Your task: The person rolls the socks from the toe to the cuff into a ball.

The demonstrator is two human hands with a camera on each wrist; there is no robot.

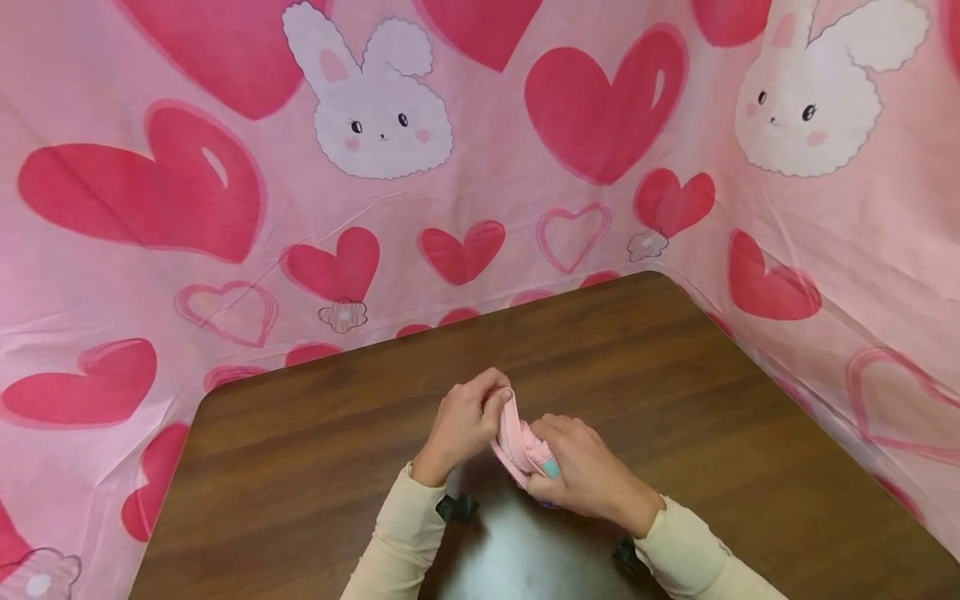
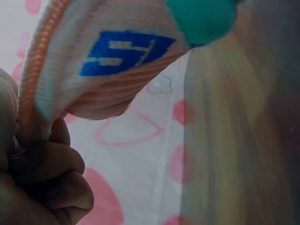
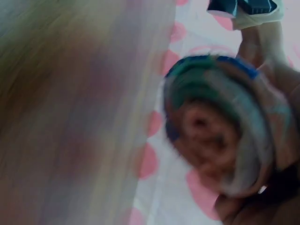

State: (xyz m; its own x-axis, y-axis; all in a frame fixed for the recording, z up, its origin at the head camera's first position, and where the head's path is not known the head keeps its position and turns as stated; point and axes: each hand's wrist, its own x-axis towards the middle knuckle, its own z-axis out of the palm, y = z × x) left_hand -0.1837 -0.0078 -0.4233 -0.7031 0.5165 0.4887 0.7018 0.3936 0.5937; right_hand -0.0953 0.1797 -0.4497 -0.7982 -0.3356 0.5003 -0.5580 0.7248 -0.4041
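Note:
A pink sock (image 1: 512, 442), rolled into a bundle, is held between both hands above the table. My left hand (image 1: 467, 419) pinches the edge of its ribbed cuff, which is pulled up and stretched away from the roll. The right hand (image 1: 581, 467) grips the rolled body, with fingers over the top and thumb beneath. In the left wrist view the sock's cuff (image 2: 35, 70) runs down into the curled fingers (image 2: 56, 164), beside a blue printed mark and a teal patch. The right wrist view shows the end of the roll (image 3: 211, 126) as a blurred spiral of layers.
A brown wooden table (image 1: 315, 467) with rounded corners lies under the hands. Pink cloth (image 1: 495, 167) printed with hearts and rabbits hangs close behind it and along its right side. Dark wrist camera mounts (image 1: 457, 508) sit at both cuffs of the cream sleeves.

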